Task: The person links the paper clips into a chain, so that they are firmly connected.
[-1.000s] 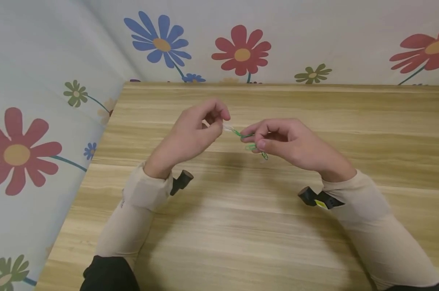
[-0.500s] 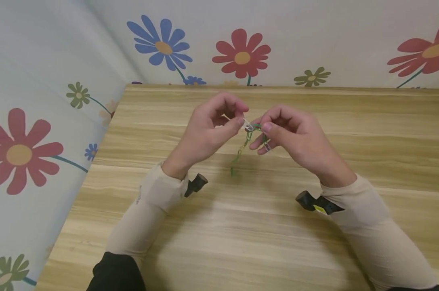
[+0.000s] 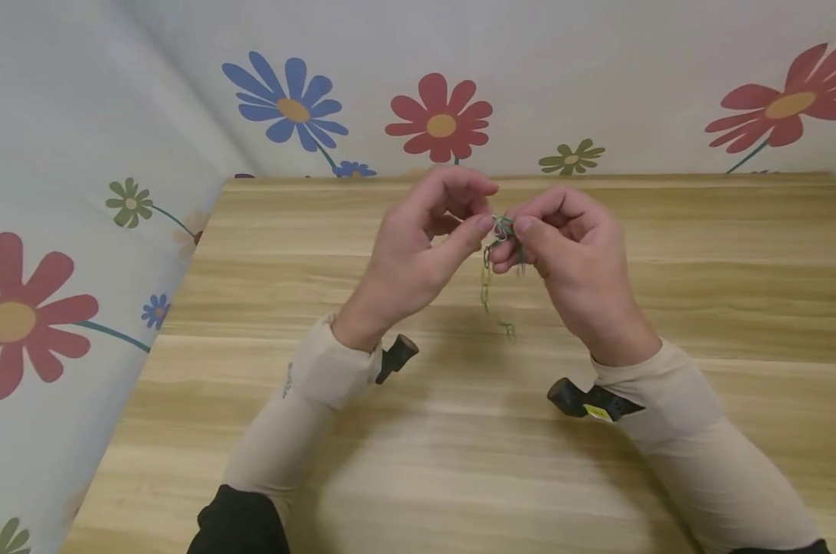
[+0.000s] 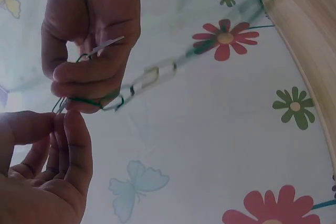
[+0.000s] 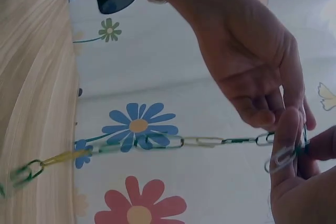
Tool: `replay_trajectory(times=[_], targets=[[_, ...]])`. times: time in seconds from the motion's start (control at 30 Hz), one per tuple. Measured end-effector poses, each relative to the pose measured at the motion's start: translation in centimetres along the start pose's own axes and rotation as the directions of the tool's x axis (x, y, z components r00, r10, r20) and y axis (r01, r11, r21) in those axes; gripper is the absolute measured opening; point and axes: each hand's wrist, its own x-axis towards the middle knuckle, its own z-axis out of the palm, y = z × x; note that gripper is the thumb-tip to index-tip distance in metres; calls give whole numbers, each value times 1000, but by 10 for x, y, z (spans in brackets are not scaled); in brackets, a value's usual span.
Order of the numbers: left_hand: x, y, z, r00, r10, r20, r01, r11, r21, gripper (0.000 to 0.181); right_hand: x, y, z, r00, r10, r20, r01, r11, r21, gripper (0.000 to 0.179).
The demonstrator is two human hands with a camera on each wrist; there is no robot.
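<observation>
Above the table, my left hand (image 3: 424, 246) pinches a small white paper clip (image 3: 495, 221) between thumb and fingertips. Facing it, my right hand (image 3: 577, 254) pinches a green paper clip (image 3: 506, 225), and the two sets of fingertips almost meet. From the right hand's fingers hangs a chain of linked paper clips (image 3: 485, 285), green, yellow and white. Its lower end reaches toward the tabletop in the right wrist view, where the chain (image 5: 199, 141) is stretched out. Another white paper clip (image 5: 281, 158) lies across the right hand's fingers. Fingers partly hide where the clips join.
The wooden table (image 3: 459, 462) stretches under both hands, its far edge against a flower-printed wall cloth (image 3: 514, 85). Dark wrist cameras (image 3: 398, 355) jut inward from both beige sleeves (image 3: 660, 400).
My left hand has moved right with its white paper clip until it meets the right hand's fingertips. The right hand has risen slightly, and the chain now dangles below the fingers.
</observation>
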Motion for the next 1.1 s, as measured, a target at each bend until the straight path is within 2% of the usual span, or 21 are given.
replay_trajectory(times=[0.1, 0.2, 0.3, 0.4, 0.67, 0.83, 0.93, 1.1], targets=[[2, -1, 9, 997, -65, -30, 62, 995, -82, 28, 0, 0, 0, 998, -6, -69, 10, 998, 55, 19], [2, -4, 18, 984, -162, -71, 149, 977, -155, 28, 1, -1, 0, 993, 1, -119, 8, 997, 82, 19], [2, -8, 23, 964, -242, -111, 216, 954, -205, 21, 2, -1, -1, 992, 5, -125, 4, 997, 74, 17], [1, -11, 25, 957, -263, -123, 234, 950, -207, 14, 2, -3, -2, 995, 12, -100, -4, 997, 82, 14], [5, -12, 19, 975, -193, -106, 166, 961, -223, 11, 4, -15, -15, 998, 50, 28, -50, 999, 8, 7], [6, -12, 18, 995, -79, -69, 72, 993, -89, 18, 7, -21, -17, 994, 99, 41, -98, 994, -39, 10], [6, -12, 18, 999, -10, -51, 9, 1000, -16, 19, 9, -23, -17, 989, 137, 50, -136, 991, -21, 15], [7, -13, 15, 999, 45, -16, -45, 999, -18, 17, 13, -25, -22, 980, 152, 129, -160, 986, 53, 24]])
